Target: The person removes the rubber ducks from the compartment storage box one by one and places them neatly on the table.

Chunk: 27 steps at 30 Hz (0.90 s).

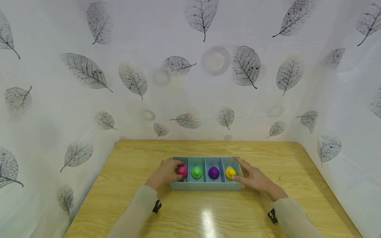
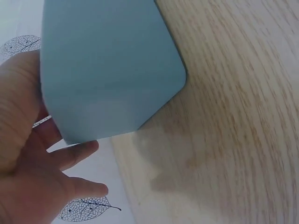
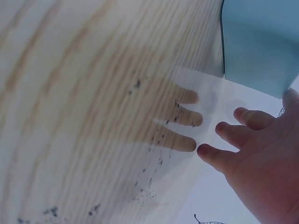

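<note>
A grey-blue four-compartment box [image 1: 206, 186] sits on the table, with one toy duck in each compartment: pink [image 1: 182, 171], green [image 1: 196, 172], purple [image 1: 213, 173] and yellow [image 1: 230, 172]. At the box's left end, my left hand [image 1: 165, 172] reaches over the wall and pinches the pink duck between thumb and fingers. My right hand [image 1: 256, 178] is at the right end, fingers spread and fairly straight. Its thumb comes to the yellow duck, and the index finger lies along the back right corner. Both wrist views show the box's outer walls, which hide the ducks.
The wood-grain table [image 1: 190, 211] extends around the box on every side. White sheeting with a leaf print [image 1: 190, 99] stands behind the table and along both sides. Small dark marks [image 3: 138, 84] speckle the tabletop near the right hand.
</note>
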Each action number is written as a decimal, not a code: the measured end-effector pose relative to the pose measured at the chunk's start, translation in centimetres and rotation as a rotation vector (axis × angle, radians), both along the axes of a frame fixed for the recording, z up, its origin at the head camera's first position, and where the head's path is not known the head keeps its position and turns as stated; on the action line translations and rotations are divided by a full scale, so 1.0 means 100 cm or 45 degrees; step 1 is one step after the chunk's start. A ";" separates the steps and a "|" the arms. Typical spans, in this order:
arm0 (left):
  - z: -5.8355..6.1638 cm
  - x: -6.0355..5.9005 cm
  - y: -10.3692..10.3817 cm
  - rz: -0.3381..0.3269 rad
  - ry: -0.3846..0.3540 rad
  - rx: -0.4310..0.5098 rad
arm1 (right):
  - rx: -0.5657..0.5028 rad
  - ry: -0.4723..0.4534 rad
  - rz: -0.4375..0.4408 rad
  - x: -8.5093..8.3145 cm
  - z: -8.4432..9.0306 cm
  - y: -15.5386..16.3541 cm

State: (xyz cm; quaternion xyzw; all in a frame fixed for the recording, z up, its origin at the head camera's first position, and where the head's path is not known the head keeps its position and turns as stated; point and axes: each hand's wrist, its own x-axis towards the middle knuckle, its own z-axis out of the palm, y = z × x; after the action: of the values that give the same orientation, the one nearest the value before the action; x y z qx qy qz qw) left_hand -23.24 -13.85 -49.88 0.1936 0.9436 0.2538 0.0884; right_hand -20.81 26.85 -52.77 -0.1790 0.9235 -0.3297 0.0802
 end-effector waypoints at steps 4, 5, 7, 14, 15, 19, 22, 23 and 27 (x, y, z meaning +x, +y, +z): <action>0.003 0.000 -0.004 0.020 0.076 0.023 | 0.005 0.000 0.000 0.001 0.000 0.000; 0.004 0.000 -0.005 0.024 0.093 0.036 | 0.006 -0.003 -0.003 0.001 0.000 0.000; 0.006 0.000 -0.008 0.038 0.120 0.060 | 0.006 -0.010 -0.004 0.001 0.000 0.000; 0.015 0.003 -0.017 0.078 0.230 0.122 | -0.002 -0.016 -0.003 0.001 0.000 -0.001; 0.016 0.003 -0.018 0.076 0.246 0.129 | 0.000 -0.020 -0.005 0.001 0.000 -0.001; 0.016 0.005 -0.024 0.088 0.300 0.167 | 0.002 -0.027 0.001 0.001 0.002 -0.001; 0.017 0.005 -0.029 0.099 0.303 0.216 | 0.001 -0.032 0.005 0.001 0.002 -0.001; 0.016 0.005 -0.031 0.105 0.306 0.234 | 0.002 -0.032 0.004 0.001 0.003 -0.001; 0.017 0.006 -0.037 0.112 0.308 0.282 | 0.011 -0.023 0.005 0.001 0.002 -0.001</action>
State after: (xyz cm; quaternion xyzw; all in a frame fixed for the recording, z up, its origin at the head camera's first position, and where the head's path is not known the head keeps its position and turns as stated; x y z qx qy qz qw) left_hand -22.68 -17.53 -48.21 0.1898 0.9211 0.3349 -0.0588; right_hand -20.74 26.77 -52.59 -0.1776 0.9238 -0.3271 0.0902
